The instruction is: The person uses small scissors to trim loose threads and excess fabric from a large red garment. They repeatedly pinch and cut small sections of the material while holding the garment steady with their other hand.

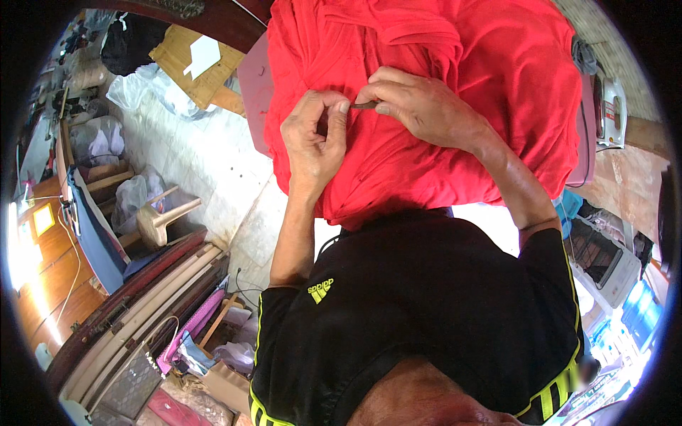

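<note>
A large red cloth [405,163] lies in folds over a dull-pink board or table before me. Above its middle, my left hand [316,135] is closed in a pinch, thumb against forefinger; whatever is between the tips is too small to make out. Close to its right, my right hand [426,110] grips a small, slim dark tool [365,106] between thumb and fingers. The tool's tip points left, toward my left fingertips. Its exact kind does not show.
An iron [612,113] stands at the table's right edge. To the left are a brown cardboard sheet [195,67], clear plastic bags, a wooden stand [163,221] and stacked long boards [142,312]. A grey-white crate-like thing [600,259] stands at lower right.
</note>
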`<state>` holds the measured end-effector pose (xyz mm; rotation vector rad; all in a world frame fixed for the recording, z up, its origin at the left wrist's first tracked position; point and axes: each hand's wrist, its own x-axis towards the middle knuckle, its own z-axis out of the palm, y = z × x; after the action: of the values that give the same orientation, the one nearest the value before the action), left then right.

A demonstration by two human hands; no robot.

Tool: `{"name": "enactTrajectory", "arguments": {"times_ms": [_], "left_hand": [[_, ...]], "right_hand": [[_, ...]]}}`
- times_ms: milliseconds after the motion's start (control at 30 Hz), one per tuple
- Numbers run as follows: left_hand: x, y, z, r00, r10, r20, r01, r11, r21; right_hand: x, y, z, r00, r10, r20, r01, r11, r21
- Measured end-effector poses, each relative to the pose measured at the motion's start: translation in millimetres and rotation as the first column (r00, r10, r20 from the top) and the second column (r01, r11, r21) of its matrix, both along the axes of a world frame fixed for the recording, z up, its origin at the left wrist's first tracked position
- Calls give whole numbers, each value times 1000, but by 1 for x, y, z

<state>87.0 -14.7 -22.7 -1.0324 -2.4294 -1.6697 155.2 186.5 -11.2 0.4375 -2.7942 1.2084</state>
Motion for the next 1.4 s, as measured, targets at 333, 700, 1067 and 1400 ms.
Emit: {"name": "enactTrajectory", "arguments": {"times_ms": [333, 700, 1067, 1400], "left_hand": [[-29, -85, 15, 771, 334, -543, -525, 815, -244], [14, -17, -19, 992, 90, 91, -95, 994, 53], [22, -11, 7, 966, -7, -258, -18, 995, -96], [16, -6, -13, 997, 27, -71, -25, 999, 26]], "right_hand": [[3, 15, -6, 992, 81, 94, -33, 903, -429], [2, 21, -23, 988, -2, 155, 96, 793, -602], [0, 17, -31, 990, -81, 114, 133, 801, -584], [0, 15, -29, 978, -106, 177, 182, 847, -499]]}}
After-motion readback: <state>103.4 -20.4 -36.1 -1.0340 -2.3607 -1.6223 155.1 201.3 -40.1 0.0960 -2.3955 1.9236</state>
